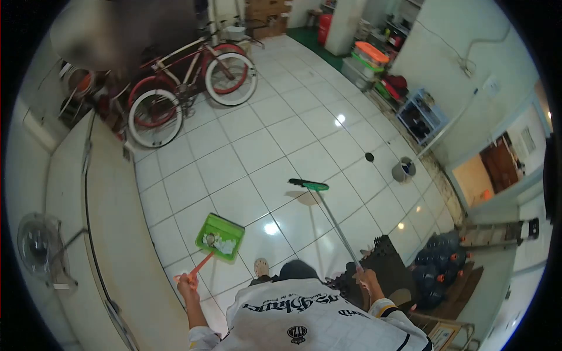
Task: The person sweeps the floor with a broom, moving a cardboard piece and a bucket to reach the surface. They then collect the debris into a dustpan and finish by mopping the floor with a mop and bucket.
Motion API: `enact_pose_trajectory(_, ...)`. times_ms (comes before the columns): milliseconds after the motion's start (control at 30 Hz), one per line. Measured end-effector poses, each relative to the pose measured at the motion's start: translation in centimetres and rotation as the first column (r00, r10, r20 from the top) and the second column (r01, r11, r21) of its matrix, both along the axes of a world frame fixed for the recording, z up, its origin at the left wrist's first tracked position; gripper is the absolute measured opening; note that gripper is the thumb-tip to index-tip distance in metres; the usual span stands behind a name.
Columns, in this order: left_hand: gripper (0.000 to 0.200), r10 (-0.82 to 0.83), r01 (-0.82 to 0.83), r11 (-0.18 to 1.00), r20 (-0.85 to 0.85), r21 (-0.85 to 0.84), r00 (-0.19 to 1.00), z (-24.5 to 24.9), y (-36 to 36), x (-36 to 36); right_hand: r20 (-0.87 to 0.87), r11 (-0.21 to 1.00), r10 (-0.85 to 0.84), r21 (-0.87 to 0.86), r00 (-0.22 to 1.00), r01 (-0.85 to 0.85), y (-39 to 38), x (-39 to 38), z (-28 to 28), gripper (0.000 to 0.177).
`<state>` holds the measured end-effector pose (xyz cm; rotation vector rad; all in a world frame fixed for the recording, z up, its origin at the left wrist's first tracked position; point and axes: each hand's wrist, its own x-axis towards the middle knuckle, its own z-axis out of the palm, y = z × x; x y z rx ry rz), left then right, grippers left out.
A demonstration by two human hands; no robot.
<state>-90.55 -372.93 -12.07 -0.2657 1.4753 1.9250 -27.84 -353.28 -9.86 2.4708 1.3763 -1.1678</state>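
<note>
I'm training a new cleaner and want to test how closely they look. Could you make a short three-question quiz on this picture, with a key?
1. True or false: the dustpan is empty.
2. Multiple choice: the handle held in the left hand is (a) blue, (b) orange, (c) black.
3. Fill in: the right hand holds the ____.

Key:
1. False; pale scraps lie in it.
2. (b) orange.
3. broom.

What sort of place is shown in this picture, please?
It looks like a garage or storage room, perhaps in a home. Bicycles stand on the white tiled floor, a bucket stands near the wall, and plastic bottles are grouped together.
</note>
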Motion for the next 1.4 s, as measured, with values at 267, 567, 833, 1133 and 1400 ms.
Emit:
enact_pose_trajectory(267,0.012,-0.059,0.060,0.998,0.014,-0.023,0.998,1.9,34.5,-3.9,0.096,0.979,-0.153,-0.120,0.984,0.164,8.4,-3.6,-3.0,0.072)
enact_pose_trajectory(567,0.009,-0.007,0.007,0.999,0.006,0.054,1.000,5.7,65.9,-3.7,0.062,0.971,-0.226,0.086,0.972,0.221,36.9,-5.8,-12.1,0.068)
enact_pose_trajectory(833,0.024,-0.049,0.051,0.994,-0.023,0.097,0.999,4.7,85.6,-2.1,-0.057,0.986,-0.106,0.121,0.993,0.113,68.2,-8.4,-7.6,0.054)
enact_pose_trajectory(1133,0.020,-0.109,0.107,0.992,0.024,0.064,0.994,1.9,114.2,-1.7,0.116,0.987,-0.045,0.156,0.992,0.027,91.4,-10.9,-8.9,0.052)
enact_pose_trajectory(1400,0.026,-0.194,0.193,0.981,0.034,0.038,0.980,2.7,134.1,-3.4,0.087,0.991,-0.117,-0.053,0.989,0.122,109.1,-9.5,-12.9,0.045)
